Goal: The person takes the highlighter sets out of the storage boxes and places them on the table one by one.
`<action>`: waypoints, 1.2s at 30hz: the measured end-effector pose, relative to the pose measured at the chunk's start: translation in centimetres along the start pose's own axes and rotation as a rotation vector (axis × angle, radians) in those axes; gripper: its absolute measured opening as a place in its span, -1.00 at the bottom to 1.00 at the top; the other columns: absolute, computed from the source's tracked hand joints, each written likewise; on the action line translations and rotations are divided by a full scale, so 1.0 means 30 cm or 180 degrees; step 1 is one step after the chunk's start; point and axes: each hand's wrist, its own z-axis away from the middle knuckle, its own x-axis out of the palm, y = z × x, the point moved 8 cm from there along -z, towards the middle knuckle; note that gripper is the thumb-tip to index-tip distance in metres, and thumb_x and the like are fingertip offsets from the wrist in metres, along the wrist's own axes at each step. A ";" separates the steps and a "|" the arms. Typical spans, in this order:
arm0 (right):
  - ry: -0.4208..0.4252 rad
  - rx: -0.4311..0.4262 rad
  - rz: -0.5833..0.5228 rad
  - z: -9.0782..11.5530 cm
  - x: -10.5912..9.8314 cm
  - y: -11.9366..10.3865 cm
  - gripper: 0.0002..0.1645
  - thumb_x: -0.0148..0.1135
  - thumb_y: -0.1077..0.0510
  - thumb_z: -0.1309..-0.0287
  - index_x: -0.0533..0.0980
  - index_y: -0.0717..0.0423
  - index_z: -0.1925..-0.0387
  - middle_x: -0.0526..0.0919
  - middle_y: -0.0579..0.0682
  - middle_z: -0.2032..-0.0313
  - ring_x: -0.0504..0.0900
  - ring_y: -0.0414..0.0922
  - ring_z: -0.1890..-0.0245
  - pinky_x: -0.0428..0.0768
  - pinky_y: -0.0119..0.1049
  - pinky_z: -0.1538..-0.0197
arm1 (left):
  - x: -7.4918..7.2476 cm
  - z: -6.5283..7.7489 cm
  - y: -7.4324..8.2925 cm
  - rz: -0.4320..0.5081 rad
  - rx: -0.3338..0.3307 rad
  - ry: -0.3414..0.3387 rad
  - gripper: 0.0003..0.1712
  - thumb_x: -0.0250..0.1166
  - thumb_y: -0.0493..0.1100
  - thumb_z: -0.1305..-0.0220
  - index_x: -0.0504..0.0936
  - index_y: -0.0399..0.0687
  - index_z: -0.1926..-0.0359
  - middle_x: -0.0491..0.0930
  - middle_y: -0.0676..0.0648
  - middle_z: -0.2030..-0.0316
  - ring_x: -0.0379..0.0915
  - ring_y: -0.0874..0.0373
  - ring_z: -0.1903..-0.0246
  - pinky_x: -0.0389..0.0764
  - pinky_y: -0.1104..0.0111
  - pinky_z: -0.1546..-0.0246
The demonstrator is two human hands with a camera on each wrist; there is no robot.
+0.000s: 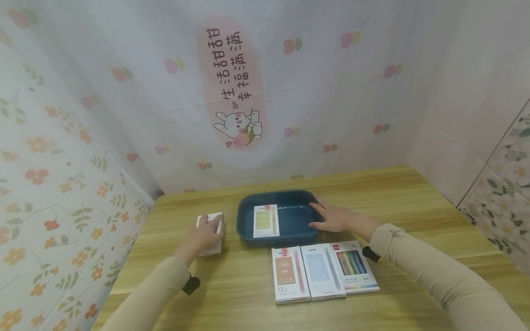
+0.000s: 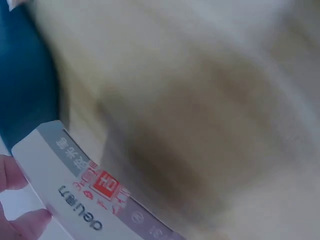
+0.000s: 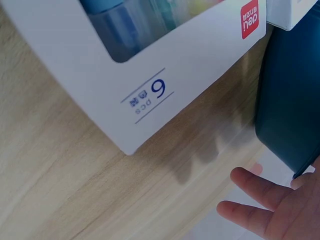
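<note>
While two pale sleeves, the left one (image 1: 145,294) and the right one (image 1: 434,280), stretch in from the near side, three flat boxes line up on the wood-patterned table (image 1: 397,197), side by side: first a box with a reddish-brown label (image 1: 285,273), next a box with a pale blue label (image 1: 319,270), and at the right end a marker box (image 1: 360,285), its window showing a row of colours, a big blue 6 readable from the right wrist. Just beyond, over on the left, here's the left hand (image 1: 203,236), fingers bent over a white box (image 1: 213,250) and pinching it, with thumb and fingertip pressed to its edge in the left wrist view! That box sits just left of the dark blue tray (image 1: 285,242), a red sticker across its side; whether it touches the table, I can't tell. Across to the right hand (image 1: 333,218), and it's wide, fingers spread and reaching over the tray's right rim, no box in its grasp. Inside the tray, toward the left, lies a box with a yellow-green label (image 1: 262,220), face up. Behind it all hangs a white curtain (image 1: 314,92) dotted with fruit, a cartoon rabbit (image 1: 237,123) on its pink oval.
</note>
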 end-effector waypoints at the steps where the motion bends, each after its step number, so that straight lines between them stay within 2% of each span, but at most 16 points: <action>1: 0.0007 0.0002 0.0004 0.000 0.000 0.000 -0.05 -0.03 -0.31 -0.17 -0.01 0.18 -0.38 -0.26 0.24 -0.40 0.46 0.20 -0.08 0.56 -0.08 0.22 | 0.014 0.007 -0.007 -0.0013 -0.0018 0.0001 -0.26 0.10 0.01 -0.16 0.12 0.02 -0.37 -0.03 -0.47 -0.28 0.23 -0.52 0.00 0.32 -0.24 0.07; 6: 0.0029 -0.0017 0.0008 -0.006 0.003 -0.003 -0.04 -0.04 -0.31 -0.17 0.00 0.18 -0.38 -0.25 0.24 -0.40 0.43 0.23 -0.11 0.54 0.01 0.13 | 0.074 0.052 -0.017 -0.0088 -0.0031 0.0004 -0.24 0.16 0.02 -0.12 0.18 0.04 -0.35 0.03 -0.47 -0.26 0.28 -0.49 0.07 0.41 -0.15 0.17; 10: 0.0044 -0.0068 0.0021 -0.014 0.007 -0.002 -0.05 -0.03 -0.29 -0.18 0.00 0.22 -0.37 -0.25 0.27 -0.40 0.47 0.22 -0.06 0.56 -0.05 0.21 | 0.108 0.086 -0.005 -0.0069 -0.0014 -0.0011 -0.25 0.18 0.00 -0.10 0.21 0.01 -0.33 0.05 -0.48 -0.24 0.30 -0.50 0.08 0.42 -0.16 0.18; 15: 0.0018 -0.0051 0.0055 -0.019 0.016 0.010 -0.05 -0.04 -0.30 -0.18 -0.01 0.19 -0.38 -0.27 0.25 -0.40 0.51 0.16 -0.03 0.54 -0.16 0.33 | 0.140 0.114 0.022 -0.0127 0.0055 -0.0016 -0.25 0.16 0.04 -0.06 0.24 0.02 -0.32 0.09 -0.47 -0.23 0.39 -0.35 0.19 0.46 -0.10 0.27; 21: 0.0044 -0.0037 0.0002 -0.014 0.016 0.017 -0.05 -0.03 -0.30 -0.18 -0.01 0.19 -0.38 -0.27 0.25 -0.40 0.46 0.19 -0.08 0.54 -0.02 0.15 | 0.150 0.129 0.059 -0.0170 0.0110 0.0064 -0.22 0.18 0.04 0.02 0.29 0.03 -0.30 0.15 -0.47 -0.20 0.40 -0.29 0.22 0.45 -0.07 0.26; 26: 0.0045 -0.0042 -0.0017 -0.014 0.020 0.018 -0.05 -0.02 -0.28 -0.18 -0.01 0.20 -0.38 -0.28 0.25 -0.40 0.46 0.20 -0.08 0.53 0.01 0.11 | 0.168 0.151 0.091 -0.0184 0.0044 -0.0120 -0.20 0.23 0.07 0.02 0.28 0.05 -0.30 0.15 -0.46 -0.20 0.39 -0.20 0.24 0.45 -0.05 0.23; 30: 0.0047 -0.0049 -0.0030 -0.016 0.018 0.018 -0.05 -0.02 -0.28 -0.18 -0.01 0.20 -0.38 -0.27 0.25 -0.40 0.45 0.21 -0.09 0.53 0.01 0.11 | 0.181 0.177 0.128 -0.0173 0.0108 -0.0204 -0.19 0.24 0.07 0.03 0.27 0.01 -0.29 0.13 -0.48 -0.21 0.39 -0.30 0.12 0.44 -0.12 0.16; 36: 0.0048 -0.0055 -0.0031 -0.018 0.016 0.020 -0.05 -0.03 -0.30 -0.18 -0.01 0.20 -0.38 -0.27 0.26 -0.40 0.43 0.23 -0.10 0.54 -0.01 0.13 | 0.189 0.198 0.178 -0.0124 0.0234 -0.0285 -0.16 0.29 0.07 0.05 0.28 -0.03 -0.29 0.16 -0.50 -0.17 0.40 -0.36 0.11 0.46 -0.12 0.19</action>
